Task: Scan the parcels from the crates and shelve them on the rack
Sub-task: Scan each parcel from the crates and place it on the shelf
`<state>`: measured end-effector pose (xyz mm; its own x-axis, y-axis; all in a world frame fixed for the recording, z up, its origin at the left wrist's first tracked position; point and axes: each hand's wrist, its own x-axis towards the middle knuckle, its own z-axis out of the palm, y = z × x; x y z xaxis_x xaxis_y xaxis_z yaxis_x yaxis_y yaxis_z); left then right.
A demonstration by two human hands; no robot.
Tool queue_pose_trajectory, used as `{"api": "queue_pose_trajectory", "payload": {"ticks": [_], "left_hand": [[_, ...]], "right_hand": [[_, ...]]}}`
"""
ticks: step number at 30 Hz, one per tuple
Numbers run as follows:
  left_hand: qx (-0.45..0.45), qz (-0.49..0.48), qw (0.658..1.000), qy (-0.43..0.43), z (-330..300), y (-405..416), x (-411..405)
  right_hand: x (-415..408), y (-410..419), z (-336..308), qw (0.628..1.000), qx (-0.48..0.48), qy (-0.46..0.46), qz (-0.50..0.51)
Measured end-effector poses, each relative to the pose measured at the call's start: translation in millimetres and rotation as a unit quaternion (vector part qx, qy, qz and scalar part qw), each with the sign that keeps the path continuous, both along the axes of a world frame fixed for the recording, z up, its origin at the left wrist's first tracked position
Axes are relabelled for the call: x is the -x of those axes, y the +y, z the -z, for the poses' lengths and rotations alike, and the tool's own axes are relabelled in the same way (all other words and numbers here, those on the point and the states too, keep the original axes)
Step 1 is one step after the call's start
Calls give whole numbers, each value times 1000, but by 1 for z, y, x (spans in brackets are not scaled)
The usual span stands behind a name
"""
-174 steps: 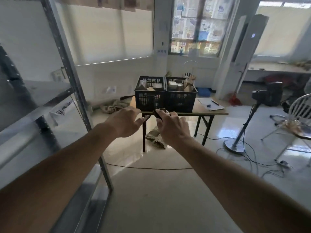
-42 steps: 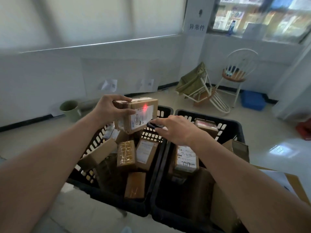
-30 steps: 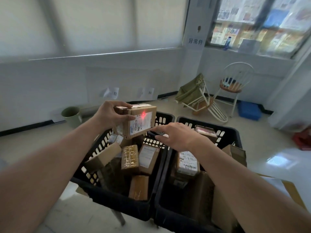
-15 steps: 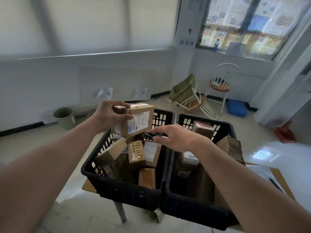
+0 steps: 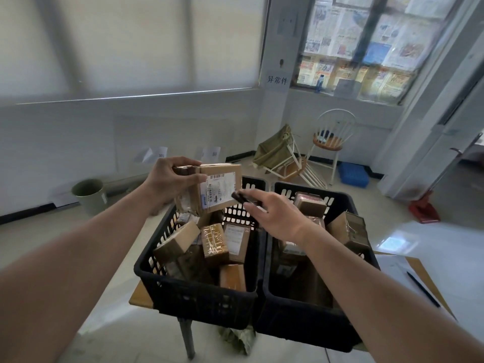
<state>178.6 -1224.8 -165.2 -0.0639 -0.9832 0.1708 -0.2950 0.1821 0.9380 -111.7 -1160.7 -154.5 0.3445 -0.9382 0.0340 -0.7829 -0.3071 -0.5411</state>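
The parcel (image 5: 209, 188), a small brown carton with a white barcode label facing the camera, was held in the air at centre frame, above the far end of the left crate (image 5: 195, 292). The left hand (image 5: 171, 180) gripped it from its left end, fingers curled over the top edge and thumb pressed across the front face beside the label. The right hand (image 5: 272, 214) was just right of the parcel, its fingers curled round a dark handheld scanner (image 5: 245, 199) whose front end reached the lower right corner of the label; whether it touched the carton could not be determined.

Both black slatted crates stood side by side, touching, on a wooden table (image 5: 140, 297) in the lower half of the frame. The left crate held several taped cartons lying at mixed angles. The right crate (image 5: 309, 320) also held cartons, partly hidden behind the right forearm.

On the table at lower right lay a sheet of paper (image 5: 392, 271) with a black pen (image 5: 423, 289) on it. In the background, a green bucket (image 5: 89, 195) stood on the floor at middle left, a white chair (image 5: 331, 142) at upper right of centre, and a tipped chair draped in olive cloth (image 5: 275, 150) beside it. A blue tray (image 5: 353, 175) lay on the floor at right.
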Motion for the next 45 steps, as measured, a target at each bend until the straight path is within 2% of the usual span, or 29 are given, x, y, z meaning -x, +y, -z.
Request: {"api": "queue_pose_trajectory", "payload": {"ticks": [4, 6, 10, 17, 21, 27, 36, 39, 41, 45], "left_hand": [[-13, 14, 1000, 21, -16, 0, -4], [-29, 44, 998, 29, -24, 1, -8], [-65, 82, 994, 20, -39, 8, -16], [-118, 138, 983, 27, -53, 28, -23], [-129, 149, 980, 33, -56, 34, -19], [-114, 132, 984, 45, -60, 38, -5], [-115, 95, 988, 31, -61, 25, 44], [-125, 47, 991, -1, -69, 21, 67], [-123, 7, 992, 21, -68, 20, 76], [-76, -71, 994, 18, -58, 32, 89]], "right_hand": [[-5, -7, -3, 990, 72, -80, 94], [-12, -9, -6, 978, 87, -145, 119], [-23, -9, -14, 962, 106, -206, 145], [-27, 7, -24, 966, 26, -254, 40], [-32, 17, -18, 952, -16, -306, 1], [-26, 23, -11, 919, -92, -383, -18], [23, 0, -9, 880, -204, -425, -55], [41, -13, -8, 871, -208, -443, -47], [50, -20, -7, 866, -198, -459, -29], [56, -37, -6, 842, -168, -512, 22]]}}
